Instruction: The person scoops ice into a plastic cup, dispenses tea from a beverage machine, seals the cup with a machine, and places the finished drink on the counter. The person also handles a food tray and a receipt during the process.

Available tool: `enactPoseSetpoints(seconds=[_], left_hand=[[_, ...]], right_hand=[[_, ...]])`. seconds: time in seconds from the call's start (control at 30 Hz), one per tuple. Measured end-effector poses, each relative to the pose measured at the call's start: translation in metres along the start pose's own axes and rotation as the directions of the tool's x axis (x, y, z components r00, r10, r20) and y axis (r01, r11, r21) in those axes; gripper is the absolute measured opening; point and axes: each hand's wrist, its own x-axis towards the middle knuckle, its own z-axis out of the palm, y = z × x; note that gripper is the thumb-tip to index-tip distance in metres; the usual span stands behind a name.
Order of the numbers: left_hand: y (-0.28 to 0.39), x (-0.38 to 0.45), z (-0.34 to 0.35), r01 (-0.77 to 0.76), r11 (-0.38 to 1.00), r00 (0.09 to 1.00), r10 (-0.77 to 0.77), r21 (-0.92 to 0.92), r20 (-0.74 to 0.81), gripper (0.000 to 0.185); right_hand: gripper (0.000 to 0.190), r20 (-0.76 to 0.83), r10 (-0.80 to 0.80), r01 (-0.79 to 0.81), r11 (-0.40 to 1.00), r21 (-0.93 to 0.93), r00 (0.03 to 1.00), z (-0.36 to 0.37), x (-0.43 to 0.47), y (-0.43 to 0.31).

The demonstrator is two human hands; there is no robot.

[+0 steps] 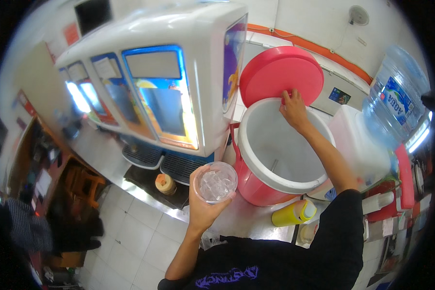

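Note:
A clear plastic cup point(216, 182) with ice cubes in it is in my left hand point(207, 210), in front of the drink dispenser's drip trays. My right hand point(293, 108) grips the red round lid point(281, 76) by its edge or handle, holding it tilted up at the far rim of a red cooler bucket point(262, 190). The bucket stands uncovered, its pale inside showing, and a thin handle of some utensil point(274, 165) leans within. What lies at the bottom of the bucket cannot be made out.
A white drink dispenser point(159, 83) with lit panels stands left, with a small jar point(165, 184) by its drip tray point(179, 168). Near the bucket are a yellow bottle point(291, 214), a white container point(359, 137) and a large blue water bottle point(398, 96). A chest freezer point(342, 87) stands behind.

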Motion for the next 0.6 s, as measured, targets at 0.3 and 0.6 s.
enactPoseSetpoints(seconds=[0.3, 0.6], left_hand=[[-0.002, -0.012, -0.015, -0.018, 1.0, 0.996, 0.018, 0.004, -0.09, 0.08], [-0.001, -0.013, -0.025, 0.001, 0.999, 0.994, 0.003, 0.038, -0.107, 0.086]], right_hand=[[0.036, -0.357, -0.061, 0.01, 0.989, -0.145, 0.932, -0.023, 0.055, 0.01], [0.021, -0.486, -0.131, 0.013, 0.971, -0.239, 0.864, -0.15, 0.122, 0.018]])
